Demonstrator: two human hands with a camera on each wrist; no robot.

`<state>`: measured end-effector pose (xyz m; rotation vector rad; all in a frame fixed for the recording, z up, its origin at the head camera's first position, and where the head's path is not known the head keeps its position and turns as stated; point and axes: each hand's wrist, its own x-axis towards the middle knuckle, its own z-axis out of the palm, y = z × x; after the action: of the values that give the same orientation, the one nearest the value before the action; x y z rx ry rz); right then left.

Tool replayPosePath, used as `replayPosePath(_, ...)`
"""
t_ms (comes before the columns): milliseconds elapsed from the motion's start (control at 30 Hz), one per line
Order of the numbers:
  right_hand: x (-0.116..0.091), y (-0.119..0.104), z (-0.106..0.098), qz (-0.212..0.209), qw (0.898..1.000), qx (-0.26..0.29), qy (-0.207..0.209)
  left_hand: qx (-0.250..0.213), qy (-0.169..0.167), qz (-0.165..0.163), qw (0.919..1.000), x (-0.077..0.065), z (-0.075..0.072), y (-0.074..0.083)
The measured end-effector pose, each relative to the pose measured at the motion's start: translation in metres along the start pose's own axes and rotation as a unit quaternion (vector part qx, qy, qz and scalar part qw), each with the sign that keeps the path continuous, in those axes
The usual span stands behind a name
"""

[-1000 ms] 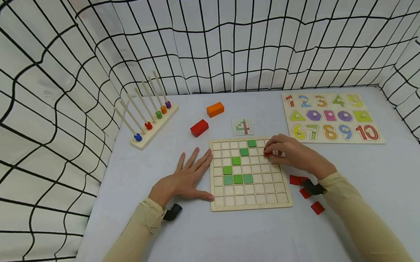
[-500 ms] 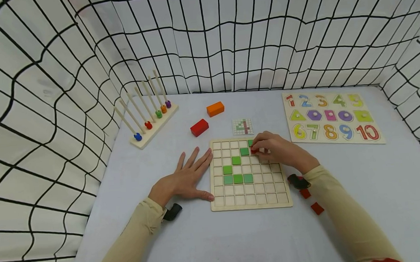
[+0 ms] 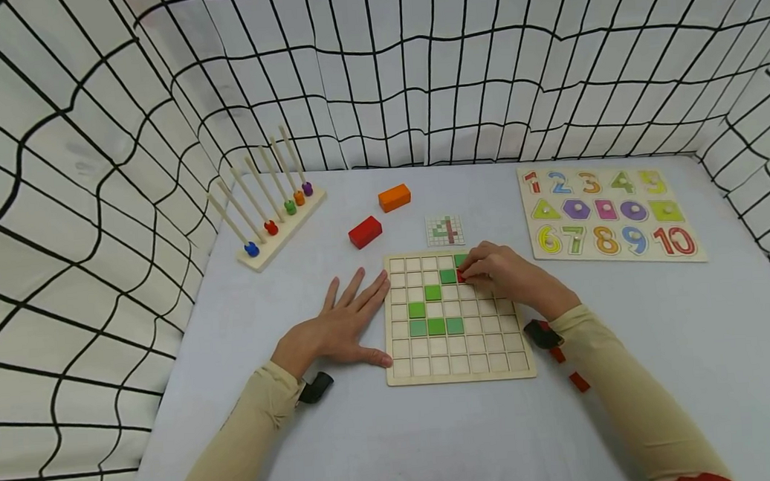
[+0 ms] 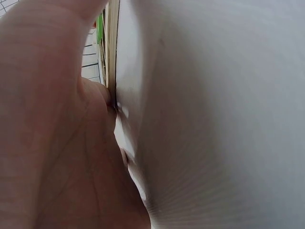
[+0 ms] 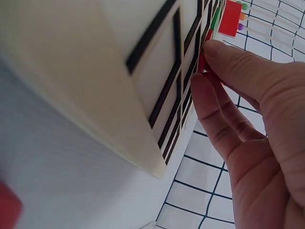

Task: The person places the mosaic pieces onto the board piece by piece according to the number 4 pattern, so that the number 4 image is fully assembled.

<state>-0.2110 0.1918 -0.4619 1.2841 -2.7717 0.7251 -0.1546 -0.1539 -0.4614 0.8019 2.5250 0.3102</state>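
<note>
A wooden grid board (image 3: 462,377) lies flat on the table, with several green square tiles (image 3: 436,327) set in its cells. My right hand (image 3: 511,276) pinches a red square tile (image 3: 460,276) between thumb and fingers over the second row, just right of a green tile (image 3: 448,276). In the right wrist view, the red tile (image 5: 201,63) sits at the fingertips, close against the grid. My left hand (image 3: 338,333) rests with fingers spread on the table, fingertips and thumb at the board's left edge. The left wrist view shows its palm (image 4: 71,152) beside the board's side (image 4: 112,52).
Loose red tiles (image 3: 579,382) lie right of the board, partly hidden by the right forearm. Behind the board are a small pattern card (image 3: 445,230), a red block (image 3: 366,232) and an orange block (image 3: 395,198). A peg abacus (image 3: 282,233) and number puzzle (image 3: 611,213) flank them. Black netting surrounds the table.
My right hand has moved left across the board with the red tile, from the right-hand columns to beside the green tile. The left hand has stayed in place.
</note>
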Motion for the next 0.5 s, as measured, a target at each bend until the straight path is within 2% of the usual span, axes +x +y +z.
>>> replayPosePath(500, -0.0022, -0.0041, -0.0036, 0.025, 0.999, 0.010, -0.024, 0.006, -0.004, -0.003, 1.0000, 0.0008, 0.0007, -0.0001)
